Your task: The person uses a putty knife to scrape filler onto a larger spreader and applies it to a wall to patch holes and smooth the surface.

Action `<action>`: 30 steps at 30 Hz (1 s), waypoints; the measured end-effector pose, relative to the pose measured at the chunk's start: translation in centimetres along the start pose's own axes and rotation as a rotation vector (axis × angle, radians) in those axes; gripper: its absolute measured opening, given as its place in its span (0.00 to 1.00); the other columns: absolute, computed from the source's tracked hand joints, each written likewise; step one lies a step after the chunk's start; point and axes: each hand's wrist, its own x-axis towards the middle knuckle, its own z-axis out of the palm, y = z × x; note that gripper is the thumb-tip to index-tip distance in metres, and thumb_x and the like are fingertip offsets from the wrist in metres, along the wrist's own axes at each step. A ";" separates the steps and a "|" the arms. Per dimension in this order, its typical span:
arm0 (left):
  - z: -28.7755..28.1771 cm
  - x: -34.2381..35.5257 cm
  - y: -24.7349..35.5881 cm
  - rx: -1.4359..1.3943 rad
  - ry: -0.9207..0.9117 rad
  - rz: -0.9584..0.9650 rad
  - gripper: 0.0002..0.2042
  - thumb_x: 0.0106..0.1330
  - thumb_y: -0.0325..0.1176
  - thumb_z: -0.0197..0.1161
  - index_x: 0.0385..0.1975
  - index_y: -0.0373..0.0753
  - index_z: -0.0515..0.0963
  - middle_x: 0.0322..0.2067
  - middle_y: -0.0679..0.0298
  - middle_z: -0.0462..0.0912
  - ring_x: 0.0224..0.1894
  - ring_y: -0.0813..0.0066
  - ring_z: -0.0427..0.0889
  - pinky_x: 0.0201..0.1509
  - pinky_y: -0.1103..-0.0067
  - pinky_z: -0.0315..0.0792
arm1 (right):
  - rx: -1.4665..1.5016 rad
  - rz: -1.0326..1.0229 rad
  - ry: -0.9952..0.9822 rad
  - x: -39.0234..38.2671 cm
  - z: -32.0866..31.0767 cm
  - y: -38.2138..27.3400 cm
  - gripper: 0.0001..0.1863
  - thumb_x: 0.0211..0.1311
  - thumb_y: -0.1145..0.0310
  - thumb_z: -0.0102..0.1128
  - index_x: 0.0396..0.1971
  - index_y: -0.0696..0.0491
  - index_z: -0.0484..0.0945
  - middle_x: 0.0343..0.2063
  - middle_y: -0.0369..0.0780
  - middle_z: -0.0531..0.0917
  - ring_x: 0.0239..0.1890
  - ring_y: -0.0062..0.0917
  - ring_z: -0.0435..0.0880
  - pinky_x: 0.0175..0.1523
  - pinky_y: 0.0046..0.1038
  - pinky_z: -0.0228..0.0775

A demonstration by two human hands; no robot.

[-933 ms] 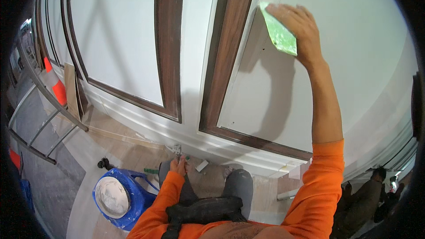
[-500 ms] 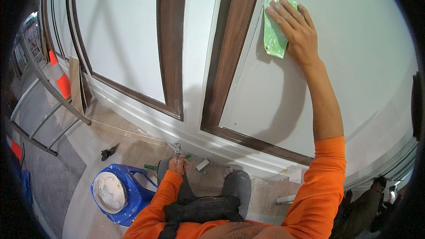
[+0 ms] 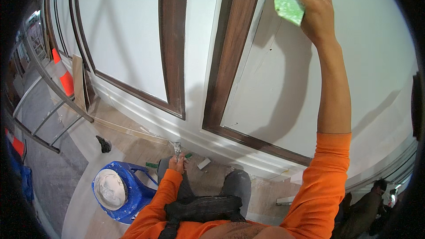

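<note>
My right hand [image 3: 318, 11] is raised high on the white wall panel [image 3: 363, 57], fingers wrapped round a green plastic filler spreader [image 3: 288, 3]. The spreader lies close to the panel, though I cannot tell whether its edge presses on it; its upper part runs to the picture's top. Below it, a thin line and a small dark spot mark the panel. Down by my left knee, my left hand [image 3: 177, 164] grips a putty knife [image 3: 177, 147] whose metal blade is smeared white. Its handle is mostly hidden in my fingers.
A blue bucket-like container [image 3: 142, 194], topped with white paste [image 3: 110, 189], stands at my left. Dark brown wood trim [image 3: 223, 57] frames the panel. Farther left are a metal tube frame [image 3: 66, 99] and an orange-and-white cone [image 3: 66, 82]. A black scrap [image 3: 103, 144] lies on the floor.
My right hand has carried the green spreader up the panel and a little to the right, tilting it. My left hand with the putty knife has stayed almost in place.
</note>
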 end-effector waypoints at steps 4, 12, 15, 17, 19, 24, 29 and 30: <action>-0.5 -0.3 0.5 0.008 -0.010 0.018 0.20 0.75 0.46 0.57 0.29 0.33 0.76 0.20 0.62 0.80 0.16 0.77 0.74 0.18 0.77 0.71 | -0.187 -0.194 0.043 -3.1 2.9 0.8 0.23 0.62 0.75 0.57 0.56 0.38 0.78 0.55 0.32 0.83 0.62 0.28 0.77 0.71 0.46 0.58; -1.7 1.5 -1.2 0.070 -0.079 -0.071 0.20 0.75 0.47 0.57 0.31 0.33 0.75 0.22 0.61 0.82 0.16 0.78 0.74 0.18 0.77 0.71 | 0.222 -0.100 -0.212 -7.6 1.3 -2.2 0.24 0.60 0.73 0.60 0.56 0.37 0.79 0.56 0.32 0.83 0.62 0.27 0.78 0.73 0.47 0.55; -0.6 1.7 -1.2 0.070 -0.081 -0.085 0.20 0.75 0.48 0.57 0.32 0.34 0.74 0.23 0.60 0.83 0.16 0.78 0.74 0.18 0.77 0.70 | 0.031 -0.104 -0.006 -5.5 1.4 -0.5 0.25 0.59 0.71 0.64 0.57 0.36 0.79 0.58 0.29 0.82 0.63 0.25 0.77 0.72 0.45 0.59; -0.5 1.5 -0.9 0.078 -0.068 -0.103 0.20 0.75 0.48 0.57 0.31 0.34 0.73 0.23 0.60 0.83 0.16 0.78 0.74 0.18 0.77 0.70 | -0.107 -0.128 0.065 -4.7 2.4 0.2 0.25 0.60 0.69 0.62 0.58 0.35 0.78 0.59 0.26 0.81 0.65 0.23 0.75 0.74 0.41 0.61; -0.4 1.2 -0.3 0.091 -0.072 -0.119 0.19 0.75 0.47 0.57 0.31 0.35 0.73 0.23 0.60 0.83 0.16 0.78 0.74 0.18 0.78 0.71 | -0.149 -0.168 0.052 -4.7 3.4 0.7 0.28 0.57 0.72 0.65 0.58 0.34 0.78 0.59 0.27 0.81 0.66 0.24 0.74 0.74 0.39 0.61; -0.5 1.3 -0.7 0.046 -0.027 -0.099 0.19 0.75 0.47 0.57 0.29 0.35 0.73 0.22 0.61 0.82 0.16 0.77 0.74 0.19 0.78 0.70 | -0.196 -0.266 -0.022 -5.0 4.1 2.1 0.25 0.64 0.71 0.57 0.61 0.35 0.76 0.62 0.26 0.78 0.68 0.24 0.72 0.77 0.36 0.58; -0.6 1.5 -1.9 -0.015 -0.020 -0.079 0.20 0.75 0.48 0.57 0.28 0.35 0.75 0.20 0.62 0.80 0.15 0.76 0.74 0.18 0.77 0.69 | -0.074 -0.380 -0.222 -5.6 1.9 1.0 0.25 0.62 0.73 0.56 0.59 0.38 0.78 0.63 0.31 0.77 0.68 0.27 0.71 0.76 0.37 0.59; -0.4 1.3 -1.9 -0.034 0.005 -0.067 0.21 0.75 0.48 0.57 0.28 0.35 0.75 0.20 0.62 0.80 0.15 0.76 0.74 0.18 0.77 0.69 | -0.008 -0.367 -0.292 -6.3 1.7 0.6 0.24 0.63 0.73 0.55 0.58 0.40 0.79 0.63 0.32 0.77 0.68 0.27 0.72 0.76 0.37 0.59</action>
